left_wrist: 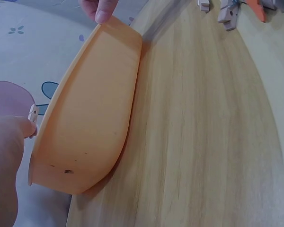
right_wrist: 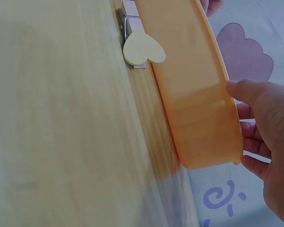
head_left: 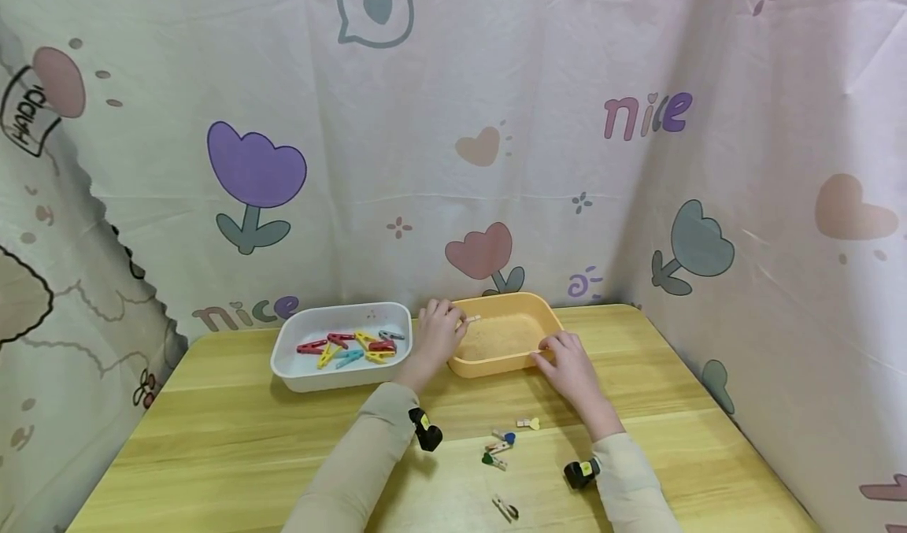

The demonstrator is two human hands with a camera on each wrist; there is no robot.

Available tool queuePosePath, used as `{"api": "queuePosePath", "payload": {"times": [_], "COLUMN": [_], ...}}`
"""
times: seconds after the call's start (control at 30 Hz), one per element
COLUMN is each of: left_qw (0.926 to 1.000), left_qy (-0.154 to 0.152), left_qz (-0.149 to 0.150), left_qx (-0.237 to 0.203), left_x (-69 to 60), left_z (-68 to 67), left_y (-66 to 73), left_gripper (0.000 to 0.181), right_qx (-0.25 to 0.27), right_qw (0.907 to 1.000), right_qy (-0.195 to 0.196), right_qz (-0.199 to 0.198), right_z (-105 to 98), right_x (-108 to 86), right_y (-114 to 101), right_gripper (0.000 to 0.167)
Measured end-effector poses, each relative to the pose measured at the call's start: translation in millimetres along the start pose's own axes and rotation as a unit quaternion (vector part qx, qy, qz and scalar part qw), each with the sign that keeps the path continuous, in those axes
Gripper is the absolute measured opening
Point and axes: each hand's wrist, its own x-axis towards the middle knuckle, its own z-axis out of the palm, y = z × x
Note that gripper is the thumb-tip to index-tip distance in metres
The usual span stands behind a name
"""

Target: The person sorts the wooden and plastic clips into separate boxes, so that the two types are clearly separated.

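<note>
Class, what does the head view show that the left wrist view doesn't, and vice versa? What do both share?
Only head: the white tray holding red, yellow and blue plastic clothespins.
Only left wrist: a dark mark on the outer wall of the yellow tray.
Both: the yellow tray, left hand pinching a pale clothespin, right hand gripping the tray's rim.

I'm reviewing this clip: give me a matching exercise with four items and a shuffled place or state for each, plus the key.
1. White tray
2. Left grip
3. Right grip
4. Yellow-heart peg

A. lies in front of the orange tray
B. has red, yellow and blue pegs inside
C. holds the orange tray's rim
D. pinches a wooden peg

Pairs: 1-B, 2-D, 3-C, 4-A
</note>
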Motion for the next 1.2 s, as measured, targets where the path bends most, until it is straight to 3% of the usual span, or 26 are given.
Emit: {"api": "queuePosePath", "payload": {"times": [0.43, 0.77, 0.97, 1.2], "left_qw": [0.9992, 0.9956, 0.9967, 0.9993], "left_qy": [0.001, -0.032, -0.038, -0.011], "left_qz": [-0.04, -0.087, -0.071, -0.035], "left_qx": [-0.006, -0.011, -0.003, -0.006], "left_x": [5.7, 5.9, 4.3, -0.2], "left_z": [2.6, 2.2, 0.7, -3.2], "left_y": [2.9, 4.2, 4.4, 5.0], "left_gripper": [0.013, 0.025, 0.021, 0.016], "right_qx": [-0.002, 0.0, 0.0, -0.001], "right_qw": [1.0, 1.0, 1.0, 1.0], "right_qy": [0.0, -0.005, -0.005, -0.002], "right_qz": [0.002, 0.005, 0.004, 0.004], "right_z": [-0.5, -1.2, -1.6, -1.8], "right_x": [0.2, -0.4, -0.5, -0.9], "right_y": [-0.7, -2.9, -2.2, -2.0], "right_gripper": [0.022, 0.022, 0.022, 0.022]}}
